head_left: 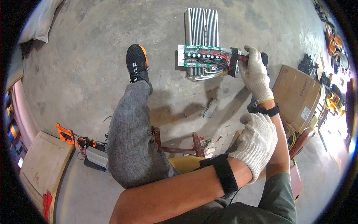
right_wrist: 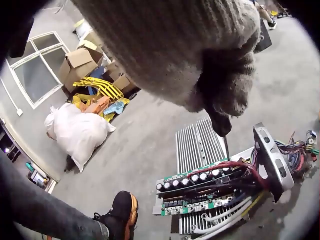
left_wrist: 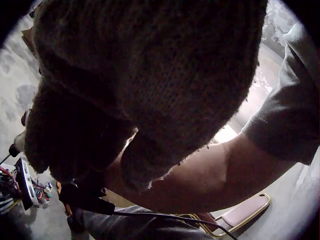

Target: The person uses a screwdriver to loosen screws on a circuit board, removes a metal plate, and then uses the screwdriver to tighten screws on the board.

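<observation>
My gloved right hand (head_left: 254, 71) grips a red and black tool handle (head_left: 241, 58) at the right end of a green circuit board (head_left: 201, 56). The board lies on a finned metal heat sink (head_left: 201, 26) on the concrete floor. In the right wrist view the glove (right_wrist: 200, 50) fills the top, and the tool's dark tip (right_wrist: 220, 124) points down at the circuit board (right_wrist: 200, 192) beside its black end plate (right_wrist: 272, 160) and wire bundle (right_wrist: 297, 150). My gloved left hand (head_left: 257, 140) is curled in a fist against my right forearm, with nothing seen in it.
My shoe (head_left: 136, 61) stands left of the board. A cardboard box (head_left: 296, 93) lies to the right, a small metal piece (head_left: 210, 107) on the floor nearer me. An orange meter (head_left: 65, 132) with leads sits lower left. A white sack (right_wrist: 77, 130) and boxes are further off.
</observation>
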Demonstrator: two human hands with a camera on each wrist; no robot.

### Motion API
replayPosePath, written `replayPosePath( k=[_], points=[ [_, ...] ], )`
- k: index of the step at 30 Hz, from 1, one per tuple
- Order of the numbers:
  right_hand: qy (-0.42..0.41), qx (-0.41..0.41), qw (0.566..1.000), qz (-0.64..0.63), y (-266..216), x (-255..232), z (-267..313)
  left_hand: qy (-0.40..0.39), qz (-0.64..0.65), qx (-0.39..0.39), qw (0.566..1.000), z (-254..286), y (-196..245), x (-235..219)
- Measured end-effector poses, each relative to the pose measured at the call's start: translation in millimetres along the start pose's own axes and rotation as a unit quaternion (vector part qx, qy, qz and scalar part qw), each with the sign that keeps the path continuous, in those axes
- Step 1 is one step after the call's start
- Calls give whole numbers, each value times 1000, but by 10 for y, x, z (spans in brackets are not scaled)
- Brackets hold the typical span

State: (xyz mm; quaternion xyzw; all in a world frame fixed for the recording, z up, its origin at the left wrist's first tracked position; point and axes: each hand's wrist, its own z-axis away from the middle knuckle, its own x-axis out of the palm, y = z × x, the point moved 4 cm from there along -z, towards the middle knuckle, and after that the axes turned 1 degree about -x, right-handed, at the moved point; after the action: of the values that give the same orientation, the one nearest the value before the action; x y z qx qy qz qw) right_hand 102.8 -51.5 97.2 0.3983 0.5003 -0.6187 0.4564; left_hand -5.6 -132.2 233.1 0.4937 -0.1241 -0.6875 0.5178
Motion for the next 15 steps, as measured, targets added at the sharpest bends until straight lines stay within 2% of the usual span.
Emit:
replayPosePath(
  k=[2, 6, 8, 12, 14, 15],
  points=[
    [-69, 137, 988, -10, 25, 21, -26, 25, -12, -14, 1000, 8, 6, 0],
    [-76, 160, 984, -20, -52, -37, -12, 15, -4, 1, 1000, 12, 1, 21],
    [-35, 56, 998, 21, -59, -36, 14, 21, -15, 1, 1000, 6, 15, 30],
    [-24, 55, 998, 9, -98, -53, -41, 34, -20, -9, 999, -15, 22, 43],
    [-81, 189, 978, -30, -149, -111, -53, 31, -6, -6, 999, -31, 16, 50],
    [-81, 188, 978, -30, -87, -77, -35, 31, -6, -7, 999, -14, 12, 42]
  ],
)
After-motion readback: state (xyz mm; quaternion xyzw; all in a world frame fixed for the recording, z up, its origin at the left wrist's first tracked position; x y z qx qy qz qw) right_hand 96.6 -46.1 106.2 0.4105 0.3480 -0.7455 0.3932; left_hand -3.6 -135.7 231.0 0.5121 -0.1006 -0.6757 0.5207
